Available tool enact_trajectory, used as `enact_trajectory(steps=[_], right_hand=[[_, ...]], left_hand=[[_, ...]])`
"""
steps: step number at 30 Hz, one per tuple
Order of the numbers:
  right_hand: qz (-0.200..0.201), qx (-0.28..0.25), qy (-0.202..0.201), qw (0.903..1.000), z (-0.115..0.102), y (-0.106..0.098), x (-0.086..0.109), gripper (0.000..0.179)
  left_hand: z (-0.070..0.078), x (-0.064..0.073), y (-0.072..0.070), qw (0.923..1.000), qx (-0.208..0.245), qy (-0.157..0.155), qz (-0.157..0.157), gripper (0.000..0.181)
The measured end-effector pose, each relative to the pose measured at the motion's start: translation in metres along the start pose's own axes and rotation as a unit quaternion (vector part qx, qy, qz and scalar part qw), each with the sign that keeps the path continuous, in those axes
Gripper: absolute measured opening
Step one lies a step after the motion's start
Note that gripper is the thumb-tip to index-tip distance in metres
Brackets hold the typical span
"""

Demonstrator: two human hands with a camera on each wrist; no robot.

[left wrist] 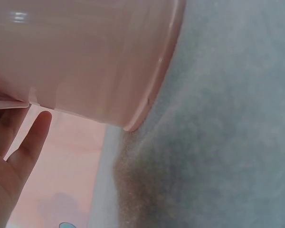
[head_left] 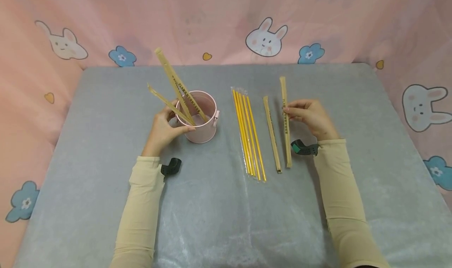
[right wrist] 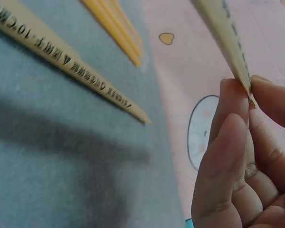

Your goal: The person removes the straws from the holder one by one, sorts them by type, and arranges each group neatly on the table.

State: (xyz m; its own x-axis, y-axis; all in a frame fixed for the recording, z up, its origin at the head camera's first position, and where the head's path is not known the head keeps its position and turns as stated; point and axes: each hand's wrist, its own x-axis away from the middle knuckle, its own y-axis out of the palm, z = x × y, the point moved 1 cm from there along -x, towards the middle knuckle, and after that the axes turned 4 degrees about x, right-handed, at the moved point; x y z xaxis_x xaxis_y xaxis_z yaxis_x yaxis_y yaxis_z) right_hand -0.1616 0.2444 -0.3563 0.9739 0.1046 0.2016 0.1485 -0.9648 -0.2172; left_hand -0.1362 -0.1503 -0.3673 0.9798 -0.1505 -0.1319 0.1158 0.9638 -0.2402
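Observation:
My left hand (head_left: pixel 163 130) grips a small pink bucket (head_left: pixel 203 135), its thumb at the near rim and the other fingers round the left side, partly hidden. Three paper-wrapped straws (head_left: pixel 166 66) lean out of the bucket to the left. In the left wrist view the pink bucket (left wrist: pixel 85 57) fills the top left. My right hand (head_left: pixel 312 118) pinches another paper-wrapped straw (head_left: pixel 286 138) between thumb and fingers; the right wrist view shows this straw (right wrist: pixel 221 35) raised off the table. Just left of it, one more paper-wrapped straw (head_left: pixel 272 136) lies on the table.
Several yellow straws (head_left: pixel 250 134) in clear wrappers lie side by side between the bucket and the paper-wrapped straws. A grey cloth (head_left: pixel 212 213) covers the table. Pink curtains with rabbit prints (head_left: pixel 266 38) stand behind and at both sides.

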Motion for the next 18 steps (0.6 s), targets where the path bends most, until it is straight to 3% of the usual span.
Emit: enact_trajectory(steps=[3, 10, 18], right_hand=[[-0.003, 0.025, 0.013, 0.9996, 0.006, -0.001, 0.0, 0.008], [-0.035, 0.082, 0.06, 0.9942, 0.017, 0.0, -0.002, 0.033], [-0.074, 0.087, 0.088, 0.9896, 0.024, 0.004, -0.009, 0.034]], left_hand=[[-0.001, 0.0, 0.001, 1.0, 0.002, -0.005, -0.001, 0.08], [-0.001, 0.001, 0.003, 0.9999, 0.006, -0.009, 0.0, 0.079], [0.002, 0.002, 0.002, 1.0, 0.004, -0.008, 0.005, 0.079]])
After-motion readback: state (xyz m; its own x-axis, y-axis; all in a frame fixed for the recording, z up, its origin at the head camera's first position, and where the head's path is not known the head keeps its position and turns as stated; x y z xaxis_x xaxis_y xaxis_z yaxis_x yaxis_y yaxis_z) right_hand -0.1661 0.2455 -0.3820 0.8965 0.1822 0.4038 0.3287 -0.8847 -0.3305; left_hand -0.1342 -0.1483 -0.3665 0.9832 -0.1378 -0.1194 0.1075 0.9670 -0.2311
